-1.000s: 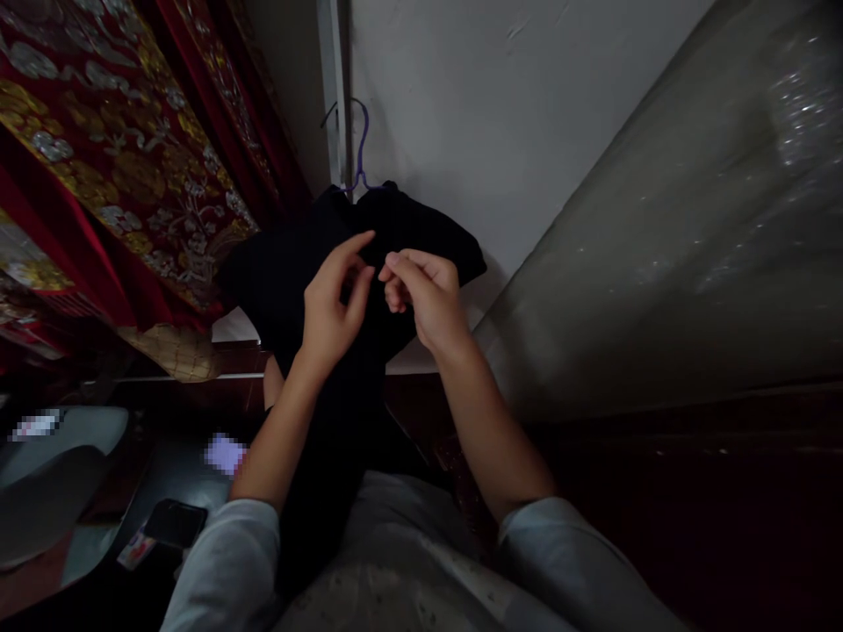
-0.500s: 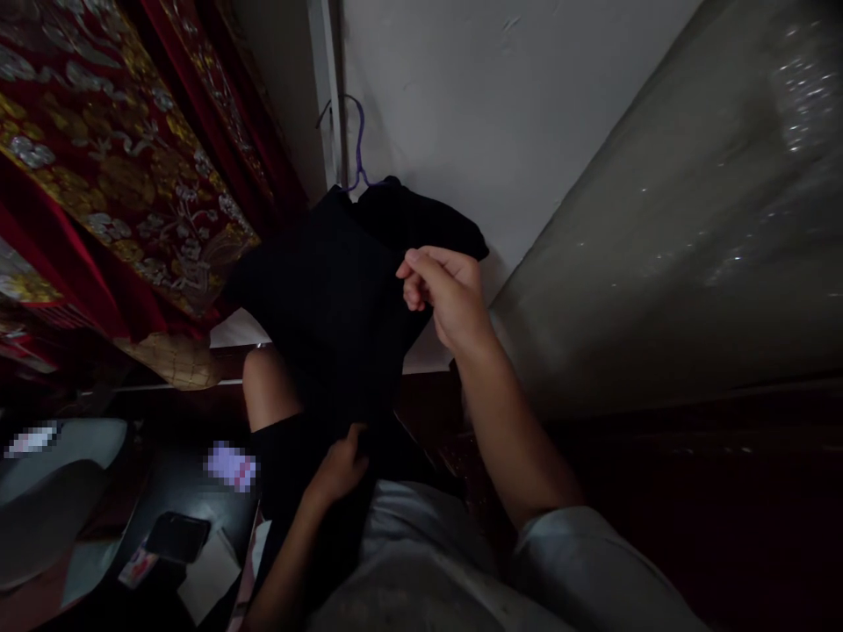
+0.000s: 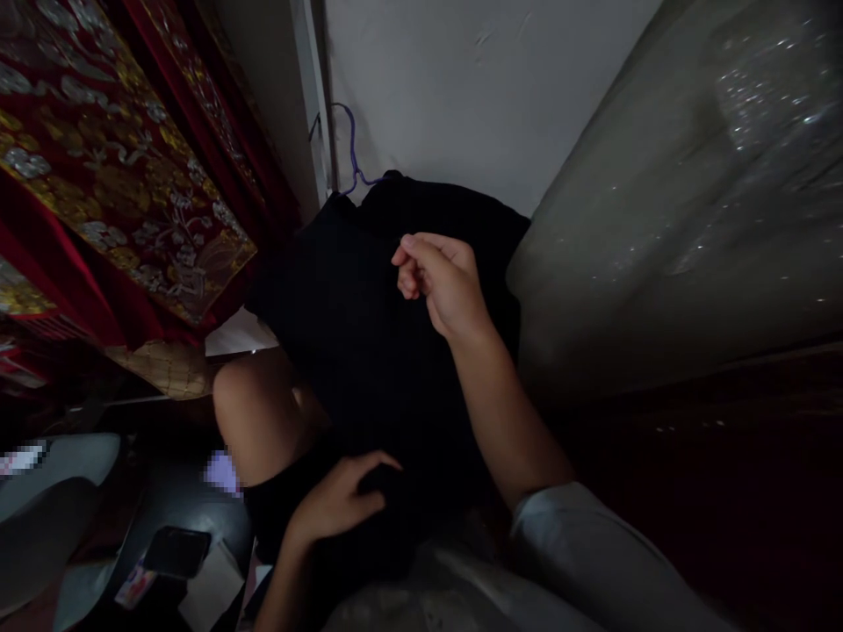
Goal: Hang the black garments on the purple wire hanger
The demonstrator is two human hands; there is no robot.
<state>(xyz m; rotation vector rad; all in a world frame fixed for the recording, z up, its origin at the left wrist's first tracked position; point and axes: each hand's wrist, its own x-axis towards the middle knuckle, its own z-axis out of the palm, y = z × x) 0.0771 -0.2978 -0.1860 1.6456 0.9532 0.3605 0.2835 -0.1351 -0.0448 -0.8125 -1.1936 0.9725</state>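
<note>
A black garment (image 3: 369, 316) hangs on a purple wire hanger (image 3: 351, 149) against the white wall. My right hand (image 3: 441, 285) is raised in front of its upper part, fingers curled and pinched on the dark cloth. Low down, my left hand (image 3: 342, 500) grips the garment's lower part with its fingers wrapped over the fabric. My bare knee (image 3: 254, 412) sits just left of the cloth.
A red and gold embroidered cloth (image 3: 111, 167) hangs at the left. A grey plastic-wrapped surface (image 3: 691, 202) fills the right. A black phone (image 3: 176, 551) and cards lie on a dark surface at the lower left, beside a grey object (image 3: 46, 509).
My left hand has dropped from beside the right hand to the garment's lower part and closed on it. The cloth now spreads wider to the right. My knee has come into view.
</note>
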